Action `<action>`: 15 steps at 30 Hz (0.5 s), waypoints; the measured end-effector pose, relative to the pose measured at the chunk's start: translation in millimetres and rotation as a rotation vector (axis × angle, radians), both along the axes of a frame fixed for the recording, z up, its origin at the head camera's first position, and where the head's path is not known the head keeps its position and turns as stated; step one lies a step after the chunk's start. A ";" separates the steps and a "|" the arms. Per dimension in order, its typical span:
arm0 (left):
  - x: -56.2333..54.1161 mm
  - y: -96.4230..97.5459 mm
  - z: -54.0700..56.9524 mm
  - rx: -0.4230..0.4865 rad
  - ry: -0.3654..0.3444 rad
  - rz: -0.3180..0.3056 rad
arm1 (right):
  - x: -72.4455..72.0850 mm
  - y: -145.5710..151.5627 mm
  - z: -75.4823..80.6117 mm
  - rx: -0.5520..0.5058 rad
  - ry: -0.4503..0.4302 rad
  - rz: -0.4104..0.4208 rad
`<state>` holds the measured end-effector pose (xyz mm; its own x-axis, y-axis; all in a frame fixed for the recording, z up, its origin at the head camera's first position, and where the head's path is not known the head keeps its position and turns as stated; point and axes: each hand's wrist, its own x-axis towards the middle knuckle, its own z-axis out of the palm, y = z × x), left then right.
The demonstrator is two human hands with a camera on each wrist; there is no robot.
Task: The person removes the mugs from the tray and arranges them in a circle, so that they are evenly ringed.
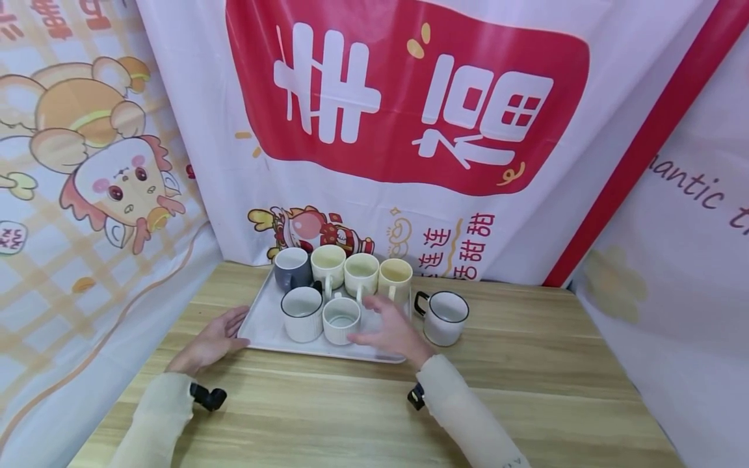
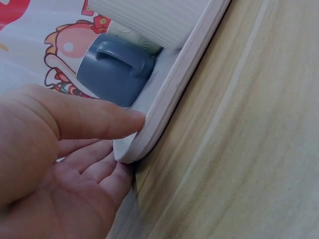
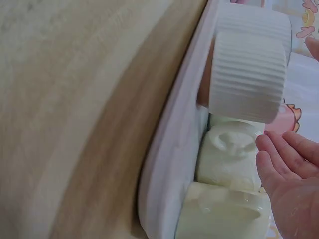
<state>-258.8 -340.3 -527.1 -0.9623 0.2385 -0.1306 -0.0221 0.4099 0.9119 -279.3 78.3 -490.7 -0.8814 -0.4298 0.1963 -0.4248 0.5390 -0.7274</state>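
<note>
My left hand [image 1: 213, 337] pinches the left front corner of a white rectangular tray [image 1: 266, 331]; in the left wrist view the thumb rests on its rim, fingers against the outer side. Over the tray's right part, my right hand [image 1: 393, 330] spreads its fingers beside a small white ribbed mug [image 3: 246, 77], holding nothing. Left of that mug stands a taller white ribbed mug [image 1: 302, 318] with a dark rim. Behind them, in a row, are a blue-grey mug [image 2: 114, 69], a cream mug [image 1: 328, 261], a pale green mug [image 1: 361, 270] and a light yellow mug [image 1: 395, 273].
A white mug [image 1: 445, 320] with a black rim and black handle stands on the wooden table [image 1: 328, 416], right of the tray. Printed cloth [image 1: 404, 175] hangs close behind the tray, with more cloth at both sides.
</note>
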 end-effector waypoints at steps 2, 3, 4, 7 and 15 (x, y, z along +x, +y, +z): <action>-0.5 0.4 0.2 0.002 -0.006 -0.003 | -1.3 -4.3 -5.1 0.011 -0.002 -0.020; -0.7 0.5 0.3 0.003 -0.007 -0.003 | -1.9 -6.4 -7.2 0.019 0.000 -0.030; -0.9 0.5 0.2 0.002 -0.007 -0.002 | -2.6 -8.6 -9.2 0.021 0.008 -0.035; -0.6 0.7 0.9 -0.001 -0.001 0.001 | -3.8 -15.3 -13.1 0.025 0.037 -0.050; 1.7 2.6 2.7 0.001 -0.013 0.002 | -1.6 -35.4 -15.9 0.007 0.107 -0.154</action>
